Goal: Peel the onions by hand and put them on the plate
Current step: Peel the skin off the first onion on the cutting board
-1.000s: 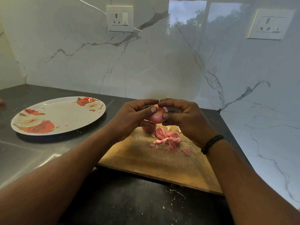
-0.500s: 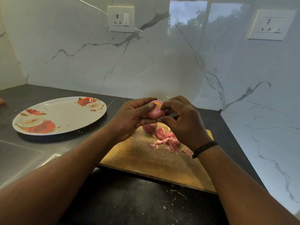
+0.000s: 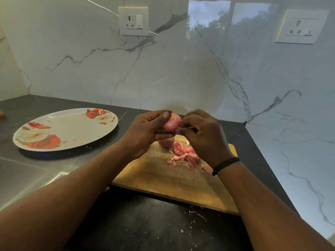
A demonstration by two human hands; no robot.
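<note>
A small pink onion is held above the wooden cutting board. My left hand grips it from the left, thumb on top. My right hand pinches its right side with thumb and fingertips. A second onion sits on the board just below, partly hidden by my left fingers. Pink onion skins lie in a loose pile on the board under my right hand. The white plate with red rose prints stands to the left on the counter, with nothing on it but a few specks.
The dark counter meets marble walls behind and at the right. Wall sockets hang above. A steel sink drainboard lies at the near left. Small skin crumbs dot the counter in front of the board.
Both hands have lifted the onion slightly and turned it. My right hand has shifted from covering the onion's top to pinching its right side.
</note>
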